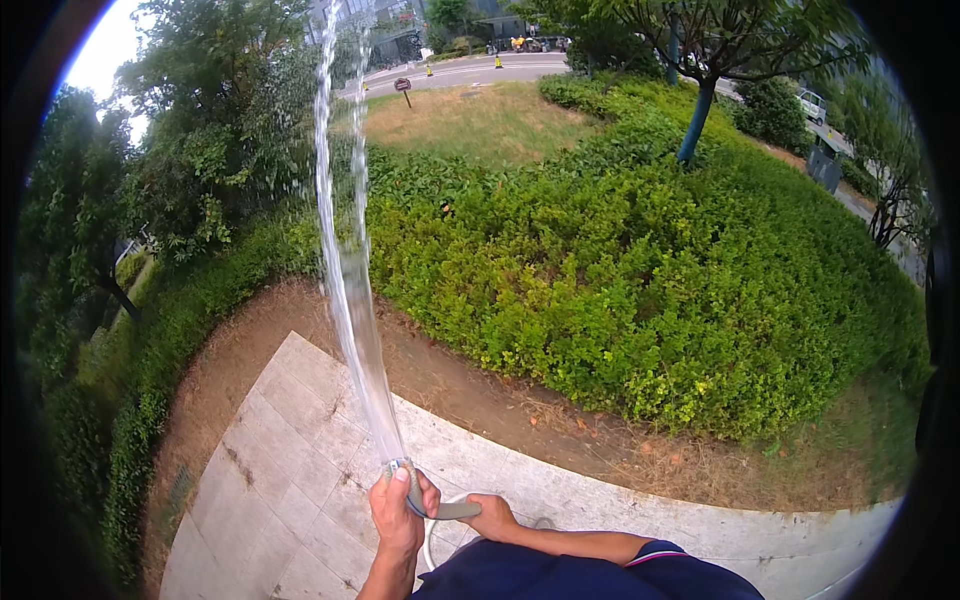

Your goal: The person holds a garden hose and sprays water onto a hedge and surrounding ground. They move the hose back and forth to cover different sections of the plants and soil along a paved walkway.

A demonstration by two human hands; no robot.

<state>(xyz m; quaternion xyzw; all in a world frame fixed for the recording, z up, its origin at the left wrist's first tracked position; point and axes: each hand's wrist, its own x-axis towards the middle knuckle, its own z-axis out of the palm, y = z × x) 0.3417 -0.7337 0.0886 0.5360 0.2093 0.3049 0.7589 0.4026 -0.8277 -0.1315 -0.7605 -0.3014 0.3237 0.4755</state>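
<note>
My left hand point(396, 510) grips the outlet end of a garden hose point(453, 511), its thumb pressed at the mouth. Two streams of water point(358, 352) shoot up and away from there, over the hedge, breaking into droplets near the top of the view. Farther back along the same hose, my right hand point(491, 517) is closed around it, close to my dark blue shirt point(555, 574). Between the hands the hose bends sharply. A pale loop of hose lies lower down, partly hidden behind my hands and shirt.
Underfoot is pale stone paving point(300, 465), bordered by bare soil point(465, 382). A low green hedge point(600, 285) spreads beyond it. Trees stand at left; another tree trunk point(697, 120) rises from the hedge. Farther off are a lawn point(480, 120), a small sign point(403, 85) and a road.
</note>
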